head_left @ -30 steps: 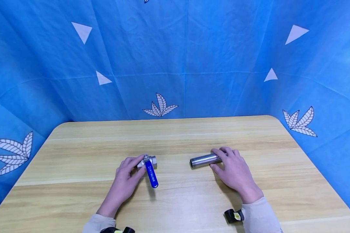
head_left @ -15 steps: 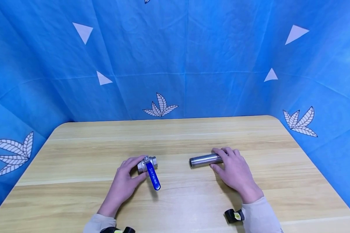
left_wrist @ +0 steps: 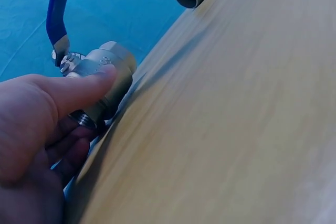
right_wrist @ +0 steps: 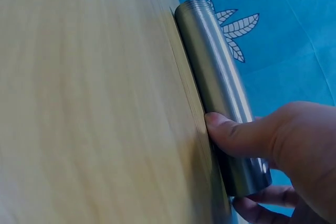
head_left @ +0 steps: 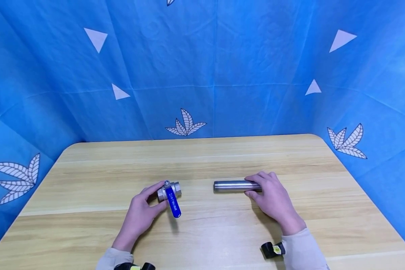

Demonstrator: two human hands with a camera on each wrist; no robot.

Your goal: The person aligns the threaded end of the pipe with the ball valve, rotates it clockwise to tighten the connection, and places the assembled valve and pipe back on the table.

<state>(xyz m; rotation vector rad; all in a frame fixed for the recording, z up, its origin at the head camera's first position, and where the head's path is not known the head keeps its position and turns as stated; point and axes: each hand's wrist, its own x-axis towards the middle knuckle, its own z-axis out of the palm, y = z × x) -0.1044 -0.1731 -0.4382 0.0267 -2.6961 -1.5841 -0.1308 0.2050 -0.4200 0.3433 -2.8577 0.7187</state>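
Observation:
On the left of the table, my left hand [head_left: 142,213] grips a steel ball valve [head_left: 161,194] by its body, thumb on the near side. The valve's blue lever handle [head_left: 173,202] points toward the front. In the left wrist view the thumb lies across the valve body [left_wrist: 119,59], and a threaded opening faces the fingers. My right hand [head_left: 272,198] pinches a steel pipe [head_left: 234,186] near its right end, between thumb and fingers. The right wrist view shows the pipe [right_wrist: 212,61] lying along the wood, its far end threaded. A stretch of table separates pipe and valve.
The wooden table [head_left: 202,232] has rounded back corners. A blue cloth [head_left: 256,56] with white triangles and leaf prints hangs behind it and along both sides. Black wrist cameras [head_left: 272,249] sit at both sleeves.
The pipe has turned to lie nearly level across the view, its left end shifting slightly left. The valve's lever swung a little right, then back left. Both hands keep their grips.

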